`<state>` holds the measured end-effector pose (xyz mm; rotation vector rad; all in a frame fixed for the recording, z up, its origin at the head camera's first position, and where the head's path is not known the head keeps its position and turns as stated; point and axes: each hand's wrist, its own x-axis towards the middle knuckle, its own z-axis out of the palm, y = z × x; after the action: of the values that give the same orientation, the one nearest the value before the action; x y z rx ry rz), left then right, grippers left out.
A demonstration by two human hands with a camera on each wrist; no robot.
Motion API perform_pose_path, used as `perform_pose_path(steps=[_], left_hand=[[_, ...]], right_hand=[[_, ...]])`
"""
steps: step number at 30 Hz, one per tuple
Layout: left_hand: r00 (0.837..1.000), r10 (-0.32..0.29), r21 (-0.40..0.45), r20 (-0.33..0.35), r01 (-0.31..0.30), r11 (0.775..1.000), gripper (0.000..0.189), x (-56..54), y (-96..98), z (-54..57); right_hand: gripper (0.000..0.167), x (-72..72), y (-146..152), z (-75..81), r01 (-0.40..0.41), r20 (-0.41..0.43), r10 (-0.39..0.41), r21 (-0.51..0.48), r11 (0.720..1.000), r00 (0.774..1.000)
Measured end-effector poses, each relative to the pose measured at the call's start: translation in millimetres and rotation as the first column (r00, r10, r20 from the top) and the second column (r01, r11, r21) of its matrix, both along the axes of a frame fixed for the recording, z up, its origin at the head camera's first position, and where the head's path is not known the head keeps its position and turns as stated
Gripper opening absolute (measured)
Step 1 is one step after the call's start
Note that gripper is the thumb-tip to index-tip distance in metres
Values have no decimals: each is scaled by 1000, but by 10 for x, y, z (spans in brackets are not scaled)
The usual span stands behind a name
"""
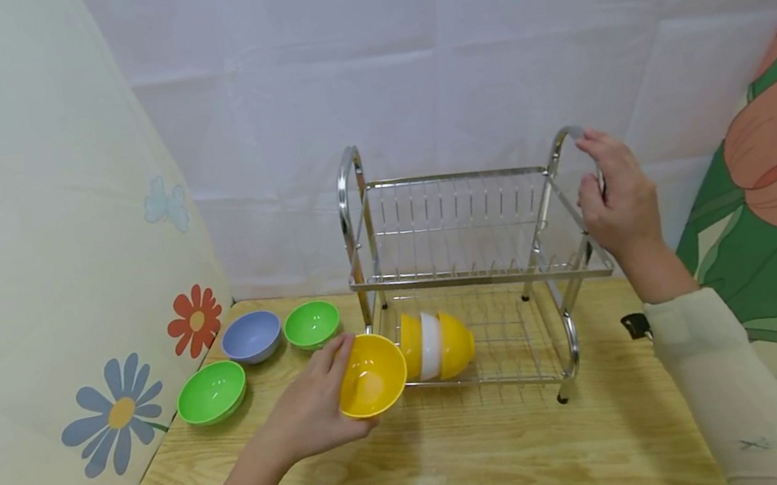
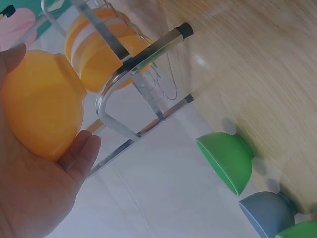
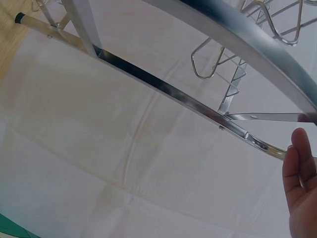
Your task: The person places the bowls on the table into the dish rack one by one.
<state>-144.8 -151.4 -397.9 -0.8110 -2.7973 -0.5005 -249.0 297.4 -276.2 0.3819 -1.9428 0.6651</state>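
My left hand (image 1: 313,406) grips a yellow bowl (image 1: 373,375) by its side, its mouth tilted toward the head camera, just left of the rack's lower tier. In the left wrist view the fingers and thumb curve round the yellow bowl (image 2: 44,104). At the right, my right hand (image 1: 620,195) holds the upper curved end of the two-tier metal dish rack (image 1: 481,275). The right wrist view shows only part of that hand's fingers (image 3: 299,163) beside the rack's tubing. On the lower tier, two yellow bowls (image 1: 455,344) with a white bowl (image 1: 431,345) between them stand on edge.
Left of the rack on the wooden table (image 1: 462,462) sit a blue bowl (image 1: 252,337) and two green bowls, one nearer the rack (image 1: 312,324) and one further forward (image 1: 212,393). White sheeting (image 1: 279,85) rises behind, with flowered panels at both sides.
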Motion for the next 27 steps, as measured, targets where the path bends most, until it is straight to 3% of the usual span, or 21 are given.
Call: perform_pose_path(steps=[21, 27], left_hand=[[998, -43, 5, 36, 43, 999, 120, -13, 203, 2], [998, -59, -4, 10, 59, 998, 120, -32, 242, -32]], right_hand=[[44, -10, -9, -13, 30, -32, -30, 9, 1000, 999], [43, -26, 0, -22, 26, -33, -26, 3, 1000, 999]])
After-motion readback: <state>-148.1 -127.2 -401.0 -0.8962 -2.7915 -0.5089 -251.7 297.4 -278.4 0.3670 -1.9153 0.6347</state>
